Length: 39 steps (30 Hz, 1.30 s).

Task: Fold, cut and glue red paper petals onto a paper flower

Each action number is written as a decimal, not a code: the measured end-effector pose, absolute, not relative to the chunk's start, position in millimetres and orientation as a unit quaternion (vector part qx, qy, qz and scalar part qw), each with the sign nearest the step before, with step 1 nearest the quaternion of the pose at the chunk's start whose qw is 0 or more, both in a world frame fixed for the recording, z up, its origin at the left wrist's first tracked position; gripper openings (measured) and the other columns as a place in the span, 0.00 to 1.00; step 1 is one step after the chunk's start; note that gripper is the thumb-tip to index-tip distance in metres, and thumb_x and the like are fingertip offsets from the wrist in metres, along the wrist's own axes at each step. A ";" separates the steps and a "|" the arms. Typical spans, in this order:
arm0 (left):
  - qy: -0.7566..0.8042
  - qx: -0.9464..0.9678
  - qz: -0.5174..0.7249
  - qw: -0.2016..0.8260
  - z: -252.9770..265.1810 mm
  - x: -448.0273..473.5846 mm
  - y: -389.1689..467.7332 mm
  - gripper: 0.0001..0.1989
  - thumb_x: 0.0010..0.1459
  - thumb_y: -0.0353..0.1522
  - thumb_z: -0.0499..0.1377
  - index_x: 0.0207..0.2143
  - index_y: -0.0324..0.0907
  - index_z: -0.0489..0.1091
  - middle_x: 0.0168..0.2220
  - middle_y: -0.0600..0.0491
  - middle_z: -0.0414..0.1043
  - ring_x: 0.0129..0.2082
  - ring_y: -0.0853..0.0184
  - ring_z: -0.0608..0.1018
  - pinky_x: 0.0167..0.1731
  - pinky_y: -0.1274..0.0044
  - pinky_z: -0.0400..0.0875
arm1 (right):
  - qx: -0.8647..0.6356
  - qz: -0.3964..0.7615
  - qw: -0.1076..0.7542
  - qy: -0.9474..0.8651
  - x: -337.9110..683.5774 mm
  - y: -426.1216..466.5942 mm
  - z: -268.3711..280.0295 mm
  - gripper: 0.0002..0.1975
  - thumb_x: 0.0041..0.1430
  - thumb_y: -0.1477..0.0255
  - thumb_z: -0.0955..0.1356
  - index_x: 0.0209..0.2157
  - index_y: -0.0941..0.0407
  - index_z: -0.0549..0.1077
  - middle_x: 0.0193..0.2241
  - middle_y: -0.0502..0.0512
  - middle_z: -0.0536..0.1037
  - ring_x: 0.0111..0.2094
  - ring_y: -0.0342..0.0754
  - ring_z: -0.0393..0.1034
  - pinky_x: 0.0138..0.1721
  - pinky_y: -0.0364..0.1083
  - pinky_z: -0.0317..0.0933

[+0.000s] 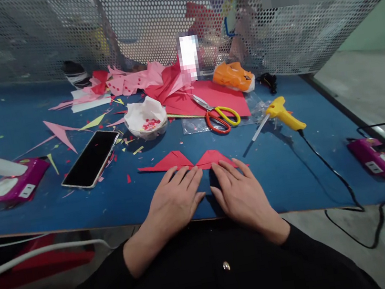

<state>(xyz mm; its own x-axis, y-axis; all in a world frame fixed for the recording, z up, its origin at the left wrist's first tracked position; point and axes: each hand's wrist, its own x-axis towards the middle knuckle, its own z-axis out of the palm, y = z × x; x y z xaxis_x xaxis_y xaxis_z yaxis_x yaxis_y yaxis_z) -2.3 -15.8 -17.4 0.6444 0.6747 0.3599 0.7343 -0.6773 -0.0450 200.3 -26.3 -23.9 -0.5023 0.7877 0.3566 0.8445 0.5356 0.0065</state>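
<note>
Bowl (143, 134) holds scraps (151, 124); left hand (175, 193) and right hand (239, 186) unclenched, touching folded red paper (175, 159).

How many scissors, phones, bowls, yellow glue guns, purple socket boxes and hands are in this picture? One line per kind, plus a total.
Scissors: 1
Phone: 1
Bowl: 1
Yellow glue gun: 1
Purple socket boxes: 2
Hands, at the folded red paper: 2
Total: 8
</note>
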 end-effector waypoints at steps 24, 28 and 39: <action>-0.391 -0.905 -0.136 0.095 -15.6 0.2 -17.6 0.23 0.68 0.34 0.54 0.61 0.32 0.66 0.58 0.44 0.74 0.52 0.51 0.75 0.55 0.59 0.63 | -0.446 -0.040 0.182 -0.876 188.1 -29.1 -30.4 0.29 0.72 0.63 0.56 0.62 0.71 0.65 0.59 0.69 0.74 0.64 0.60 0.63 0.64 0.58 0.54; -0.393 -0.905 -0.137 0.089 -16.2 0.4 -17.8 0.22 0.68 0.33 0.52 0.61 0.33 0.66 0.58 0.43 0.74 0.53 0.51 0.75 0.58 0.56 0.61 | -0.451 -0.041 0.177 -0.874 185.7 -28.6 -30.9 0.29 0.72 0.63 0.56 0.61 0.71 0.65 0.58 0.70 0.74 0.62 0.60 0.65 0.63 0.59 0.54; -0.446 -0.868 -0.189 0.106 -22.2 -12.3 -25.1 0.24 0.72 0.40 0.48 0.55 0.28 0.69 0.53 0.38 0.78 0.53 0.54 0.79 0.61 0.57 0.61 | -0.510 -0.104 0.152 -0.840 221.3 -35.7 -32.1 0.29 0.73 0.62 0.55 0.60 0.72 0.66 0.56 0.73 0.75 0.59 0.62 0.69 0.62 0.60 0.54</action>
